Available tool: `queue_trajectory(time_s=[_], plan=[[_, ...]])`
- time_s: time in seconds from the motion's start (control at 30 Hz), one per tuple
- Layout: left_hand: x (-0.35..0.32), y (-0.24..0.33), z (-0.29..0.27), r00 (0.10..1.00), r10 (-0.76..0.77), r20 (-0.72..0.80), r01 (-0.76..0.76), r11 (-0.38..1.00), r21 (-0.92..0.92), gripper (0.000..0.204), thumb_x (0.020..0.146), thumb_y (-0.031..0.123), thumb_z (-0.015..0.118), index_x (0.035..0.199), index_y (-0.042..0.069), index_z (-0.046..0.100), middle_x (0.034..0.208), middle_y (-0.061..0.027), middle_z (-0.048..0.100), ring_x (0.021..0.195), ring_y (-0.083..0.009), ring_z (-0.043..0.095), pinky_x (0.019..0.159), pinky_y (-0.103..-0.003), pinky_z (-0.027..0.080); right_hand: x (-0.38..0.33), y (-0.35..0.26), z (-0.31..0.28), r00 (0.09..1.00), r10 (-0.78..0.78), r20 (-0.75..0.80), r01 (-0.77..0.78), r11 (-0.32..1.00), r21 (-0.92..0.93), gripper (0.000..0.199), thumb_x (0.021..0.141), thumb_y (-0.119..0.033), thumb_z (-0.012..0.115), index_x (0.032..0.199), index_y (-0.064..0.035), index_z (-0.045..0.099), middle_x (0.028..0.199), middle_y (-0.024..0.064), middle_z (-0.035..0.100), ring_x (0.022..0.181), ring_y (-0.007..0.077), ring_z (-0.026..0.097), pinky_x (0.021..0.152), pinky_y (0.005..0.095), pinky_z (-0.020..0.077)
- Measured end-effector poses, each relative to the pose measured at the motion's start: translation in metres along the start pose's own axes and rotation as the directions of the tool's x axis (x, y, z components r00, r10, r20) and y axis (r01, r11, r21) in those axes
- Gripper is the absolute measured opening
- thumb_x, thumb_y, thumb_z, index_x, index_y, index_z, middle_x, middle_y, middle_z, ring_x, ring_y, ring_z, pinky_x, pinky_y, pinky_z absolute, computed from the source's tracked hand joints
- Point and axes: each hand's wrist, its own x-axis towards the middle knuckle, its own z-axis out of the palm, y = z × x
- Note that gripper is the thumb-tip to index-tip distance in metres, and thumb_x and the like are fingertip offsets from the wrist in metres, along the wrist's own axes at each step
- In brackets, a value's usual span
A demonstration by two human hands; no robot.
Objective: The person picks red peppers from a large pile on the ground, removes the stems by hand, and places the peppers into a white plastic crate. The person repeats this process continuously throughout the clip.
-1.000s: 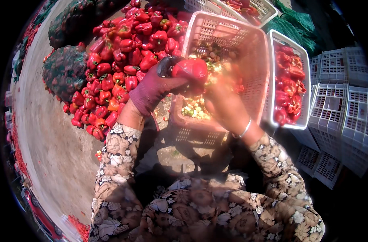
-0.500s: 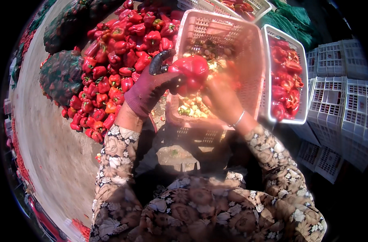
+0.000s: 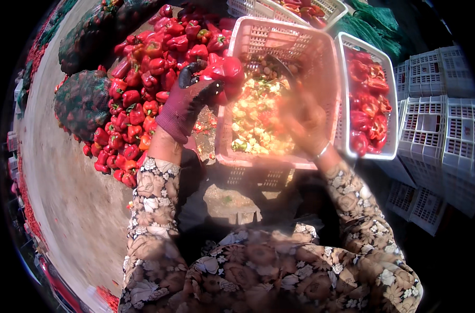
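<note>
- Starting big with the pepper heap (image 3: 156, 66), spilling red across the ground at left.
- Looking right to the pink crate (image 3: 321, 68), strewn with pale trimmings (image 3: 255, 117).
- Reaching over that crate with the bare right hand (image 3: 306, 122), badly blurred; cannot tell spread fingers from pinching ones.
- Gripping a red pepper (image 3: 229, 72) at the crate's left rim, gloved left hand's (image 3: 188, 101) fingers curled against it.
- Spotting a dark curved tool (image 3: 285, 69) near the right hand; cannot tell whether held.

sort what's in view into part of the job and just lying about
Seemingly in use:
red bell pepper in the gloved left hand
curved blade by the blurred right hand
heap of red bell peppers
pink crate of pepper scraps
white crate of opened peppers

Seemingly just lying about:
green netting
stacked white crates
</note>
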Motion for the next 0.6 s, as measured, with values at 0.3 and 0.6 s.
queue_trajectory(time_s=[0.3,0.6], plan=[[-0.012,-0.037,0.053,0.957,0.208,0.201,-0.287,0.588,0.756,0.083,0.067,0.022,0.084,0.135,0.007,0.040,0.107,-0.0122,0.062,0.094,-0.0210,0.064,0.083,-0.034,0.053,0.029,-0.033,-0.009,0.983,0.025,0.183,-0.019,0.999,-0.034,0.061,0.072,-0.019,0.084,0.120,0.0015,0.052,0.091,0.0100,0.067,0.078,0.0132,0.063,0.071,0.0278,0.0527],[-0.017,-0.055,0.058,0.895,0.266,0.359,-0.446,0.488,0.750,0.063,0.069,0.020,0.080,0.124,0.006,0.051,0.106,-0.0155,0.063,0.094,-0.0283,0.065,0.082,-0.037,0.053,0.021,-0.033,-0.010,0.750,0.436,0.497,-0.648,0.633,0.424,0.050,0.078,-0.001,0.071,0.122,0.0043,0.048,0.090,0.0093,0.068,0.073,0.0120,0.065,0.065,0.0263,0.0546]])
